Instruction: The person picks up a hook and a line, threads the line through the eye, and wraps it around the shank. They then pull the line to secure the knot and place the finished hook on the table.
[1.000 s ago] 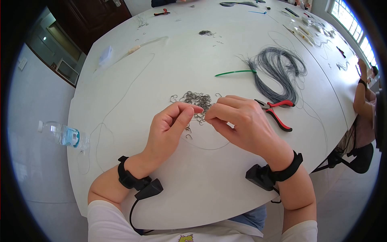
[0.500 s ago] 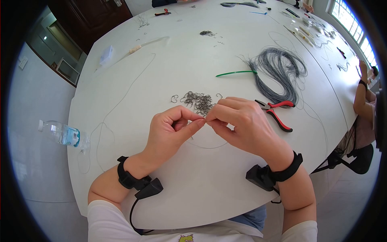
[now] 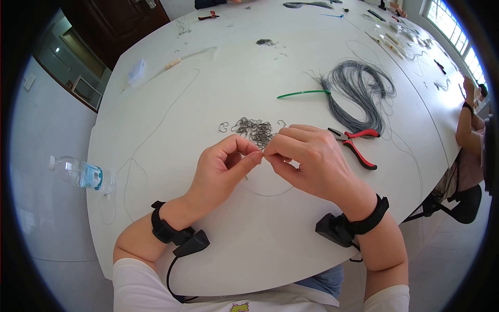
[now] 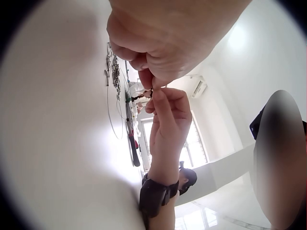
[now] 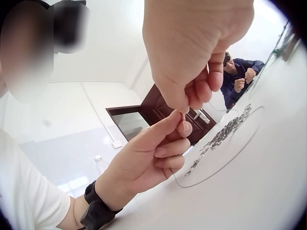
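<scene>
Left hand [image 3: 215,174] and right hand [image 3: 317,161] meet fingertip to fingertip above the white table, each with thumb and index finger pinched. A thin clear line [image 3: 267,196] hangs in an arc below them and seems to run into both pinches; the tiny part between the fingertips is mostly hidden. Just beyond the fingers lies a pile of small dark metal hooks [image 3: 254,130], also visible in the right wrist view [image 5: 223,135]. In the left wrist view, the right hand's thumb [image 4: 163,108] touches the left fingertips.
Red-handled pliers [image 3: 362,157] lie beside the right hand, below a grey strand bundle [image 3: 364,91] with a green tie [image 3: 304,94]. A water bottle [image 3: 86,174] lies at the left edge. Loose line [image 3: 156,127] trails across the left side. Another person [image 3: 470,135] sits at right.
The left thumb and index finger, apart one second ago, have closed together against the right fingertips. The right hand has barely moved.
</scene>
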